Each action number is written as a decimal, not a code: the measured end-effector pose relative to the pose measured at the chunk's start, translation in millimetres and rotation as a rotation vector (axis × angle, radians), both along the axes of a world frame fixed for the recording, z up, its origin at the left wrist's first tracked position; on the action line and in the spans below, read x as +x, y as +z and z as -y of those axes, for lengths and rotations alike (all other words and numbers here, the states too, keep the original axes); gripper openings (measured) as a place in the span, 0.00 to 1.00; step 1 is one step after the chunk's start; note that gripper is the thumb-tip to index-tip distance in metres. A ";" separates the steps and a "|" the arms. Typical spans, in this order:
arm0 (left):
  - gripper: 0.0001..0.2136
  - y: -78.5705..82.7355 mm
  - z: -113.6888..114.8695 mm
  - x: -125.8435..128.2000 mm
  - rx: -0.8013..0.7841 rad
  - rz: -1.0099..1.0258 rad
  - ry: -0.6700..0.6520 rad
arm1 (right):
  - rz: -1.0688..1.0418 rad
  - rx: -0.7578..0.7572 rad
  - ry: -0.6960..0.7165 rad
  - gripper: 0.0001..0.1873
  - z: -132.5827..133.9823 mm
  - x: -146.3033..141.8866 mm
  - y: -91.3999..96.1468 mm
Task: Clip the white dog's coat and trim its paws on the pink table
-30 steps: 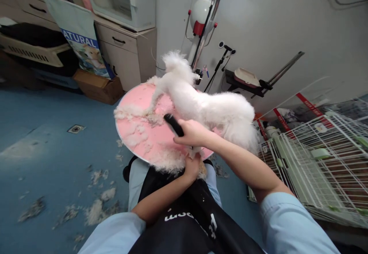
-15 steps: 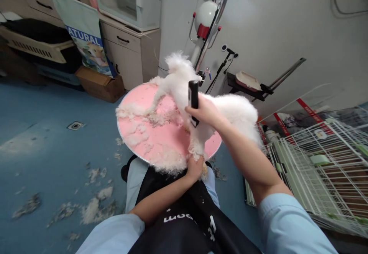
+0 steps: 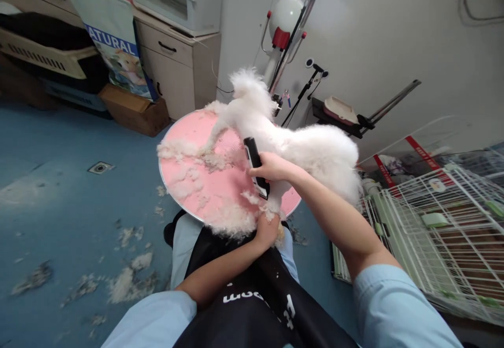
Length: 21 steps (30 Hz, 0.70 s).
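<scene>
A small white dog (image 3: 291, 143) stands on a round pink grooming table (image 3: 189, 180) strewn with clipped white fur. My right hand (image 3: 275, 167) is closed round a black clipper (image 3: 255, 165), held against the dog's flank near its hind leg. My left hand (image 3: 266, 231) grips the dog's hind paw at the table's near edge. I wear a black apron (image 3: 255, 306) and light blue sleeves.
Tufts of fur lie on the blue floor (image 3: 59, 211) at the left. A white wire cage (image 3: 441, 222) stands at the right. Cabinets (image 3: 177, 64), a cardboard box (image 3: 136, 112) and a dryer stand (image 3: 285, 28) line the back wall.
My right hand swung the clipper from the table side up onto the dog's back, then lowered it to the flank. My left hand kept its hold on the paw.
</scene>
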<state>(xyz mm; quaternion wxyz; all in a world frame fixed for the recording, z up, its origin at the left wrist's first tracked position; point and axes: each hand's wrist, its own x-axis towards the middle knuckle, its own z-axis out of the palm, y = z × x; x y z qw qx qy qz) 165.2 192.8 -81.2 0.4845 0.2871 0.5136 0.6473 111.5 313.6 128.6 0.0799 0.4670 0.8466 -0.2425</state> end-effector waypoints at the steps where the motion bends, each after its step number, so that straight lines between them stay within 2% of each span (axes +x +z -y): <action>1: 0.06 0.5 0.3 -0.4 0.004 -0.001 -0.003 | -0.032 0.124 -0.009 0.15 -1.8 -0.4 4.9; 3: 0.07 2.3 0.7 -1.7 0.001 -0.001 0.008 | -0.039 0.362 -0.064 0.19 -8.1 -2.8 12.9; 4: 0.07 3.5 0.6 -2.5 -0.003 0.002 0.019 | 0.007 0.411 -0.079 0.20 -11.6 -5.0 14.7; 5: 0.08 4.9 0.3 -3.4 -0.002 0.008 0.022 | 0.073 0.404 -0.070 0.21 -14.4 -7.8 14.5; 8: 0.10 9.2 -1.3 -6.7 0.033 0.028 0.015 | 0.247 0.231 0.031 0.19 -13.7 -18.2 4.5; 10: 0.12 11.0 -2.2 -8.8 0.068 0.056 -0.002 | 0.308 0.143 0.094 0.18 -4.6 -24.7 -4.9; 13: 0.14 12.0 -2.4 -11.3 0.094 0.097 -0.014 | 0.384 0.110 0.216 0.19 14.3 -30.6 -11.3; 16: 0.14 13.6 -0.7 -12.9 0.095 0.131 -0.009 | 0.347 0.119 0.358 0.21 25.0 -32.9 -4.5; 19: 0.13 16.7 2.7 -13.9 0.069 0.167 -0.008 | 0.191 0.266 0.292 0.21 24.2 -34.6 4.5; 21: 0.14 17.5 5.3 -14.3 0.068 0.181 -0.001 | 0.183 0.328 0.250 0.21 23.6 -35.4 5.7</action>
